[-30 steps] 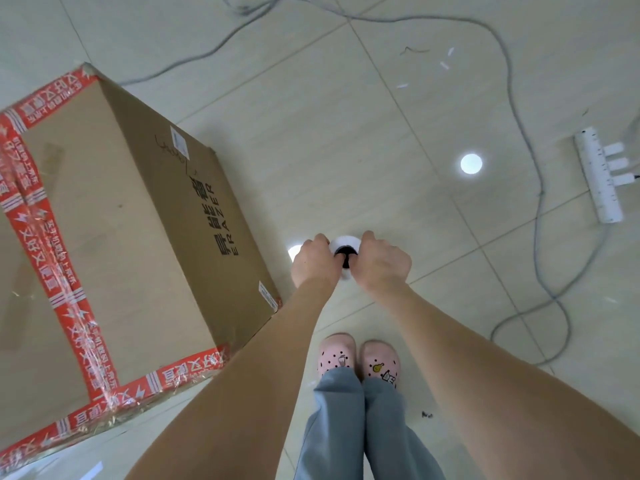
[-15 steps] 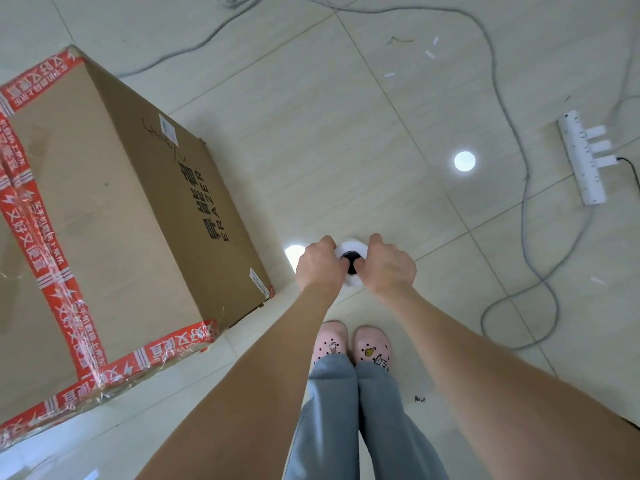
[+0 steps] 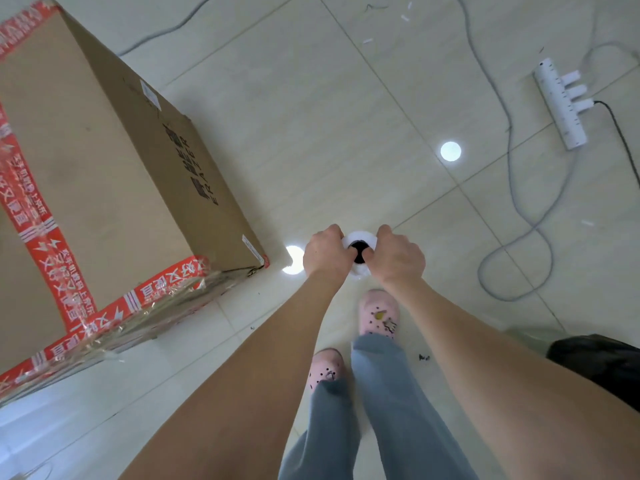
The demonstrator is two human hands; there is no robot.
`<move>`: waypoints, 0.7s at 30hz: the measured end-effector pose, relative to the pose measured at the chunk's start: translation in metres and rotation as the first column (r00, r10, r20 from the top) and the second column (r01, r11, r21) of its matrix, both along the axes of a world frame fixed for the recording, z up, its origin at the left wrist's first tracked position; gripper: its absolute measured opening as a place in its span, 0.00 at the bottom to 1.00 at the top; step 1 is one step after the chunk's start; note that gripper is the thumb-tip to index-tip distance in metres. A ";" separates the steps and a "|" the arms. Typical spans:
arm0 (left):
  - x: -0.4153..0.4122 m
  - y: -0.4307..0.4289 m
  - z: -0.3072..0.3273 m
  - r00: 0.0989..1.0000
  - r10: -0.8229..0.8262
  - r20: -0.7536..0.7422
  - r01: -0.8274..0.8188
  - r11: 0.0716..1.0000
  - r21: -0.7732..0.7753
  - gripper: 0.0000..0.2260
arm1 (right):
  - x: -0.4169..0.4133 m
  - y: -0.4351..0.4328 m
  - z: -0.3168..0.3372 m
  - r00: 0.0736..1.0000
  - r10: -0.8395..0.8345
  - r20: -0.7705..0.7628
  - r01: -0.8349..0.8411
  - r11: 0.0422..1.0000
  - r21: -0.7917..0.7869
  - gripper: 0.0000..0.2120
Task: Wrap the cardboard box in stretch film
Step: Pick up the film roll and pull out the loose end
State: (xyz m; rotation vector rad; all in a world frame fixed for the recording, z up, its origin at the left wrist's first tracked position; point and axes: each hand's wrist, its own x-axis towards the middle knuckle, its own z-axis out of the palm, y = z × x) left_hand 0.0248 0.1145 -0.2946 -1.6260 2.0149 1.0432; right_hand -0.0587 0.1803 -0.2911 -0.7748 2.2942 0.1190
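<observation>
1. The large brown cardboard box (image 3: 104,161), sealed with red printed tape (image 3: 31,209), stands on the pale tiled floor (image 3: 346,133) towards its left edge. Its near right corner is a short way from the person's hands.
2. The white roll of clear stretch film (image 3: 360,236) is held upright and seen end-on, with its dark core showing. It is out in front of the person, above the pink perforated shoes (image 3: 377,311).
3. The left hand (image 3: 323,252) grips the roll's left side and the right hand (image 3: 398,258) its right side. Both sets of fingers are curled tightly round it, and the thumbs seem to reach towards the core.
4. Done so far, by the look of it: crinkled clear film (image 3: 166,303) clings along the box's near edge, over the tape there.
5. Left to do, as I judge it: the side face with black lettering looks bare, and so does the top, so most of the turns round the box remain.
6. Whether a sheet runs taut from the roll to the box cannot be made out.
7. A white power strip (image 3: 561,102) and a loose grey cable (image 3: 512,188) lie towards the floor's right edge, where feet circling the box could catch them.
</observation>
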 end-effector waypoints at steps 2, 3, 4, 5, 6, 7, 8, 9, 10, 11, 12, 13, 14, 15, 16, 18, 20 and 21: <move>0.006 0.008 -0.004 1.000 0.012 -0.029 -0.012 1.000 -0.005 0.10 | 0.005 0.006 -0.002 0.999 -0.045 -0.011 0.045 0.999 -0.018 0.11; 0.008 0.010 -0.005 0.999 0.025 -0.047 -0.025 1.000 -0.005 0.11 | 0.007 0.008 -0.003 0.998 -0.060 -0.022 0.059 0.998 -0.035 0.12; 0.010 0.012 -0.006 0.997 0.049 -0.068 -0.049 0.999 -0.001 0.12 | 0.008 0.010 -0.004 0.997 -0.071 -0.032 0.069 0.996 -0.055 0.12; 0.012 0.013 -0.007 0.993 0.077 -0.089 -0.077 0.997 0.008 0.13 | 0.009 0.011 -0.005 0.996 -0.085 -0.036 0.082 0.994 -0.072 0.13; 0.014 0.015 -0.008 0.988 0.108 -0.108 -0.107 0.994 0.016 0.14 | 0.010 0.012 -0.006 0.995 -0.098 -0.029 0.096 0.992 -0.084 0.13; 0.015 0.018 -0.009 0.983 0.134 -0.123 -0.132 0.991 0.021 0.15 | 0.011 0.013 -0.008 0.994 -0.110 -0.015 0.109 0.990 -0.092 0.13; 0.016 0.021 -0.010 0.978 0.156 -0.138 -0.155 0.988 0.023 0.16 | 0.012 0.014 -0.010 0.992 -0.125 0.000 0.124 0.987 -0.103 0.13; 0.015 0.023 -0.011 0.971 0.181 -0.158 -0.179 0.983 0.026 0.16 | 0.011 0.015 -0.013 0.990 -0.142 0.013 0.143 0.982 -0.122 0.12; 0.015 0.026 -0.012 0.959 0.215 -0.182 -0.212 0.977 0.036 0.16 | 0.011 0.016 -0.015 0.987 -0.161 0.027 0.163 0.976 -0.146 0.12; 0.015 0.028 -0.013 0.947 0.249 -0.204 -0.245 0.968 0.047 0.15 | 0.012 0.018 -0.017 0.983 -0.179 0.041 0.183 0.969 -0.166 0.12; 0.014 0.031 -0.014 0.938 0.269 -0.216 -0.267 0.963 0.041 0.14 | 0.012 0.021 -0.019 0.981 -0.185 0.051 0.191 0.964 -0.185 0.12; 0.014 0.033 -0.015 0.940 0.264 -0.217 -0.267 0.964 0.015 0.12 | 0.012 0.024 -0.021 0.983 -0.176 0.054 0.184 0.962 -0.204 0.12; 0.015 0.035 -0.015 0.948 0.240 -0.210 -0.249 0.968 -0.020 0.09 | 0.013 0.027 -0.022 0.985 -0.162 0.054 0.170 0.961 -0.216 0.12; 0.016 0.037 -0.015 0.955 0.218 -0.202 -0.233 0.971 -0.053 0.07 | 0.014 0.029 -0.021 0.988 -0.144 0.052 0.152 0.962 -0.226 0.12; 0.017 0.038 -0.013 0.959 0.204 -0.195 -0.223 0.971 -0.083 0.06 | 0.015 0.031 -0.021 0.991 -0.126 0.050 0.134 0.962 -0.238 0.12; 0.021 0.038 -0.011 0.962 0.200 -0.188 -0.223 0.969 -0.109 0.05 | 0.017 0.032 -0.022 0.993 -0.102 0.052 0.113 0.958 -0.264 0.12; 0.025 0.037 -0.010 0.955 0.221 -0.197 -0.243 0.965 -0.095 0.05 | 0.020 0.032 -0.022 0.993 -0.098 0.061 0.112 0.953 -0.281 0.13; 0.026 0.037 -0.011 0.952 0.228 -0.206 -0.251 0.964 -0.093 0.07 | 0.022 0.032 -0.023 0.992 -0.105 0.072 0.122 0.951 -0.283 0.14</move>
